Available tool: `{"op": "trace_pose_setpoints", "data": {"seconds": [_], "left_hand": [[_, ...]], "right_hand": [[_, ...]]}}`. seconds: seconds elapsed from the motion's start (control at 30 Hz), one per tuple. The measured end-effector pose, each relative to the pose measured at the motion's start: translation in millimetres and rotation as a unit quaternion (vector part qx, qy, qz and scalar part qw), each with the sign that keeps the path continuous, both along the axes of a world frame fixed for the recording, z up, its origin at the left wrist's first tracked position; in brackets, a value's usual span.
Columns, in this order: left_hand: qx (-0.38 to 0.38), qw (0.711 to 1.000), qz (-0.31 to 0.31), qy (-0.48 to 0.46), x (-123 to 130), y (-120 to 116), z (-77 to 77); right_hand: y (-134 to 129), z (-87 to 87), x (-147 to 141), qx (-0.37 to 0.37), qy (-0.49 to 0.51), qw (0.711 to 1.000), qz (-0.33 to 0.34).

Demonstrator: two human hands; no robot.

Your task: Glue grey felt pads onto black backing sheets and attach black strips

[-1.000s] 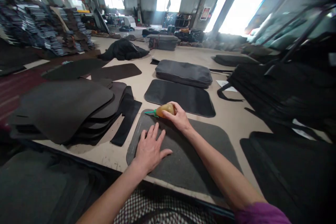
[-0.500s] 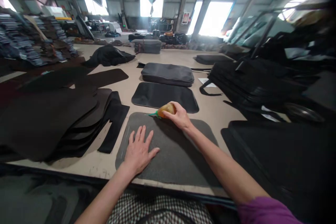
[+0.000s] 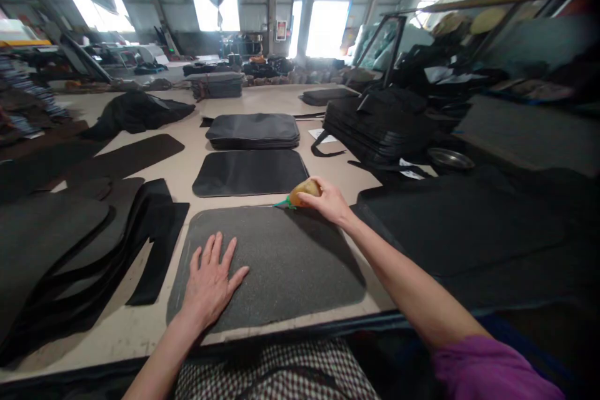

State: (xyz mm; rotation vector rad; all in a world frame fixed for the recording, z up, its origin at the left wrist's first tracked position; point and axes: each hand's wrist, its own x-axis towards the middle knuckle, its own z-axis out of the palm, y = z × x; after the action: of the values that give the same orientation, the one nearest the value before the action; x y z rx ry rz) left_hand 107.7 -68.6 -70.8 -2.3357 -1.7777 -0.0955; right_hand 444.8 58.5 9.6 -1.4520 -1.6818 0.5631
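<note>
A dark grey panel with rounded corners lies flat on the table in front of me. My left hand rests on its left part, palm down with the fingers spread. In my right hand is an amber squeeze bottle with a green nozzle, tilted to the left. The nozzle tip is at the panel's far edge, where a thin pale line runs leftward. Just beyond lies a smooth black panel, and behind that a stack of similar panels.
Dark curved sheets are piled at the left, beside black strips. Black bags and a round metal dish are on the right. Black material covers the near right. The table's front edge runs close to my apron.
My view has turned to the right. The squeeze bottle in my right hand has moved rightward along the panel's far edge, and the pale line is longer. My left hand still lies flat.
</note>
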Motion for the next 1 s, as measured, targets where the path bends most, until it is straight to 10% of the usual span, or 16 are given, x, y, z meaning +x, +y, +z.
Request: {"op": "trace_pose_setpoints", "data": {"seconds": [0.7, 1.0], "left_hand": [[-0.006, 1.0, -0.022, -0.008, -10, 8, -13.5], [-0.243, 0.918, -0.041, -0.309, -59, 25, 89.9]], "right_hand": [[-55, 17.2, 140, -0.041, 0.024, 0.983, -0.178], [-115, 33.5, 35, -0.182, 0.202, 0.961, 0.048]]}}
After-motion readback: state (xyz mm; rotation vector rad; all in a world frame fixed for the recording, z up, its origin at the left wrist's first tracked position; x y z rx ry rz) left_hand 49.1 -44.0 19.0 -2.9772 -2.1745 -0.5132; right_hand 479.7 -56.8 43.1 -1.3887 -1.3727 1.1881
